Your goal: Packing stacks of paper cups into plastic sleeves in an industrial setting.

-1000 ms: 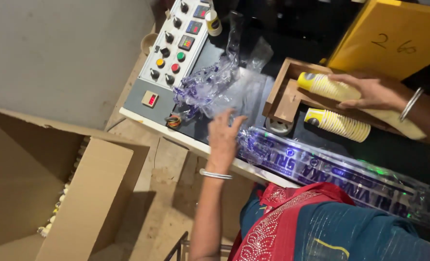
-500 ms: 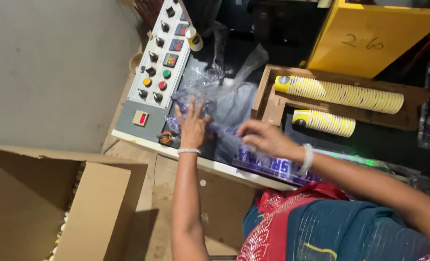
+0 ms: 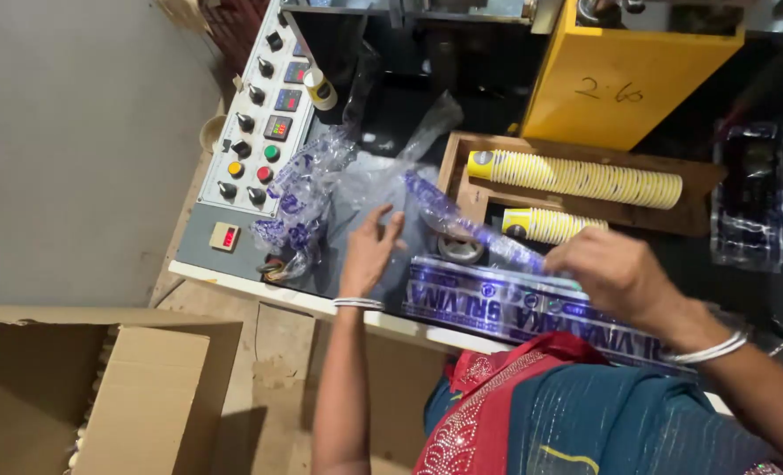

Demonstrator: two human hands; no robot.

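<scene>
My left hand (image 3: 369,251) rests with fingers spread on clear plastic sleeves (image 3: 356,189) piled on the dark machine top. My right hand (image 3: 616,273) grips a long clear plastic sleeve with blue print (image 3: 462,222) that stretches up and left from it. Just below both hands lies a filled printed sleeve of cups (image 3: 506,303) along the table's front edge. Two stacks of yellow paper cups (image 3: 576,176) lie on their sides in a wooden tray (image 3: 585,145) behind my right hand.
A control panel (image 3: 259,132) with knobs and coloured buttons stands at the left. A yellow box (image 3: 620,79) sits behind the tray. An open cardboard carton (image 3: 101,387) stands on the floor at the lower left. More clear packaging (image 3: 748,207) lies at the far right.
My right hand left the cup stacks in the tray, came down to the front and took hold of a printed sleeve. My left hand moved forward onto the plastic pile.
</scene>
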